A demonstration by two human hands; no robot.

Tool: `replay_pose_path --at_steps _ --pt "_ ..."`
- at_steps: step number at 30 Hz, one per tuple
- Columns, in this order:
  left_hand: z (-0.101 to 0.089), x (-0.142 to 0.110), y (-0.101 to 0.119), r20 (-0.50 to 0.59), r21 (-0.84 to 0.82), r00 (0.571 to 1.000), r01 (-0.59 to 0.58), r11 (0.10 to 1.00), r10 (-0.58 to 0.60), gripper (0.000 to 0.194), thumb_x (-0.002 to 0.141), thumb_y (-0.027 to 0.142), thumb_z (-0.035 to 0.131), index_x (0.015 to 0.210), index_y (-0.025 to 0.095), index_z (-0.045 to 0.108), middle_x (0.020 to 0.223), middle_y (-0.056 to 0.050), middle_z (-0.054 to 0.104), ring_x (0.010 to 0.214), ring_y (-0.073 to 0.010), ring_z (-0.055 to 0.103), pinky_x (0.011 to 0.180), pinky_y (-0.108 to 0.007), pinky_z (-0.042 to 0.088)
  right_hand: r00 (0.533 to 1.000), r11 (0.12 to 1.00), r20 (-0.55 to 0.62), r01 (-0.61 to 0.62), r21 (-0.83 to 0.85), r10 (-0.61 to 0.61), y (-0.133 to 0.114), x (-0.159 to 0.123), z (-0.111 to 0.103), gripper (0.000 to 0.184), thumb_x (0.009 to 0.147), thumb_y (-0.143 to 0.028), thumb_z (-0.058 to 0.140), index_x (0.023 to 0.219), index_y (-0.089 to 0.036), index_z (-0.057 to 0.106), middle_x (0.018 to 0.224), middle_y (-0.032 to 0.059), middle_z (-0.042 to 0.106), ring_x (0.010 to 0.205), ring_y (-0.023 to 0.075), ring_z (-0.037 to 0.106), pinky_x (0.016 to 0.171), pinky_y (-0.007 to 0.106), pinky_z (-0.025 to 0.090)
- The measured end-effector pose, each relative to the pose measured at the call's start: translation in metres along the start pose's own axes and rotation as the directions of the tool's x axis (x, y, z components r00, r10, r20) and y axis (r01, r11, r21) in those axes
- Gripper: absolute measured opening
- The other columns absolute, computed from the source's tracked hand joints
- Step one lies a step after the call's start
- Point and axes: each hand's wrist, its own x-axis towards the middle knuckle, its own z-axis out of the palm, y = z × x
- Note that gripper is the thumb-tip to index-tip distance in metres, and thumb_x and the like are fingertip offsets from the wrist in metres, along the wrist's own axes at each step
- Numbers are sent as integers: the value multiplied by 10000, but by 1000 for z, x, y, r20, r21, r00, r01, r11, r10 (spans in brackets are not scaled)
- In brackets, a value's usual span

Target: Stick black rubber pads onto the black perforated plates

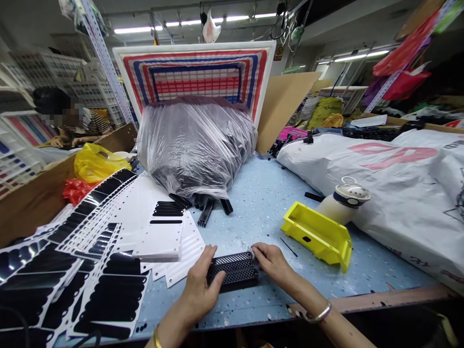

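Left of the yellow tray (319, 245), you steady black mesh strips (235, 270) on the blue bench (257, 193), your left hand's (200, 284) grip curved around their left end, thumb on top. Your right hand (274, 264) slants in, its grip narrow at their far right corner; whether it holds anything, one cannot tell. Open bench lies between strips and tray, crossed by a thin black rod (289, 247); your forearms span the bench edge on the tray's near side.
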Motion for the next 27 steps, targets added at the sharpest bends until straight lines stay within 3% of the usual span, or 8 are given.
replay_pose_path --at_steps 5,10,13,16,21,24,27 --pt "22 -17 6 -83 -192 979 165 967 -183 528 956 339 441 1446 143 461 1534 -133 405 1435 -290 335 1178 -520 276 1000 1000 -1 -13 24 13 -4 -13 8 381 912 -393 307 664 -221 540 670 50 657 650 201 609 624 290 436" --pt "29 -16 9 -90 -236 971 196 952 -223 516 962 338 401 1423 124 489 1523 -135 423 1426 -276 354 1179 -503 277 1000 1000 11 -24 12 24 -7 -17 7 373 900 -399 309 688 -218 557 667 49 654 645 202 607 621 291 433" --pt "25 -15 3 -114 -179 975 167 970 -189 497 952 322 427 1398 120 516 1461 -155 506 1368 -282 451 1146 -500 350 999 999 15 -41 -15 41 -4 -17 1 404 913 -403 315 645 -216 552 653 51 652 643 200 607 617 288 426" --pt "23 -14 -8 -148 -13 989 27 1000 -28 543 869 296 575 1381 120 528 1409 -187 553 1322 -313 504 1097 -515 418 997 996 9 -73 -58 74 2 -7 -7 420 927 -382 332 635 -206 578 620 48 649 614 193 606 594 280 418" --pt "29 -13 -28 -195 227 943 -225 948 271 588 731 200 700 1306 159 583 1304 -202 636 1167 -337 637 928 -477 577 993 975 -15 -122 -184 121 1 53 -12 258 868 -334 519 794 -170 704 708 70 717 685 208 646 625 277 433" --pt "30 -12 -34 -193 287 925 -265 921 327 622 712 182 721 1315 184 568 1267 -172 668 1110 -318 674 879 -438 611 988 949 -31 -154 -276 152 -9 105 -8 255 846 -387 627 827 -146 710 807 108 735 787 228 664 692 290 460" --pt "29 -12 -40 -158 306 922 -296 905 355 670 707 196 745 1344 194 540 1281 -159 662 1112 -307 675 883 -408 613 984 922 -28 -175 -347 176 -23 143 -1 295 888 -426 641 938 -139 682 933 85 714 871 215 661 783 346 506"
